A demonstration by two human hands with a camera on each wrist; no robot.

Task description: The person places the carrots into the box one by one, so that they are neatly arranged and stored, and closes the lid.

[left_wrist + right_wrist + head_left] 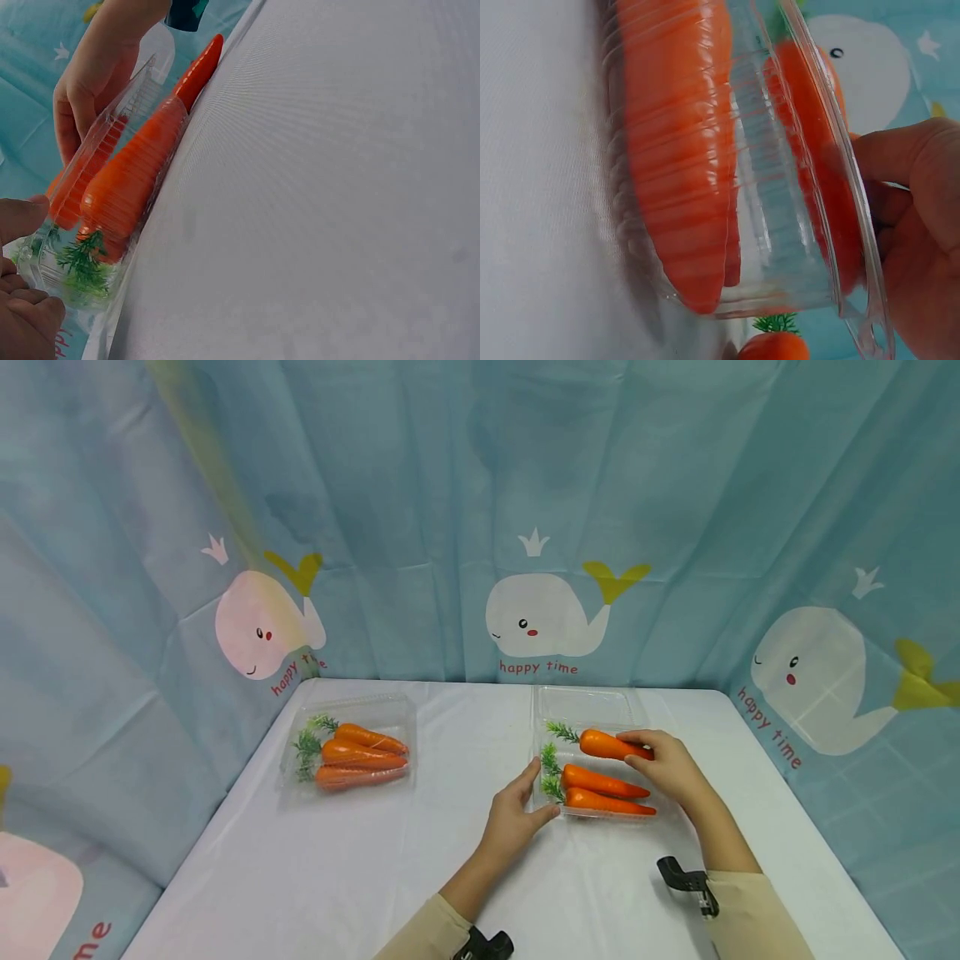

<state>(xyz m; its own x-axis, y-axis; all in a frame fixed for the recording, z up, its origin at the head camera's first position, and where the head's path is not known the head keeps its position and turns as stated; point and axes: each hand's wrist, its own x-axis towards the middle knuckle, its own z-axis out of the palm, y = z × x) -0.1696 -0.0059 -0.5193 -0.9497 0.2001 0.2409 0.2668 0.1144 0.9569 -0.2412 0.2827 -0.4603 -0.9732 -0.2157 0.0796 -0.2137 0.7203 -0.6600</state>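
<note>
My right hand (667, 767) pinches the tapered end of an orange carrot (603, 744) with green leaves, over the back part of an open clear plastic box (609, 814). Two more carrots (603, 781) lie side by side in the front of this box, leaves to the left. With thumb and fingers spread round the box's front left corner, my left hand (512, 820) holds it. In the left wrist view, the left thumb (26, 217) is at the rim and the fingers curl at the box's end. The right wrist view shows the right hand (922, 202) behind the clear wall.
A second clear plastic box (396, 710), lid closed, stands at the left with three carrots (363, 755) inside. The open lid (585, 700) lies behind the right-hand box. A white-covered table (315, 868) carries everything, bordered by a blue whale-print curtain (405, 627).
</note>
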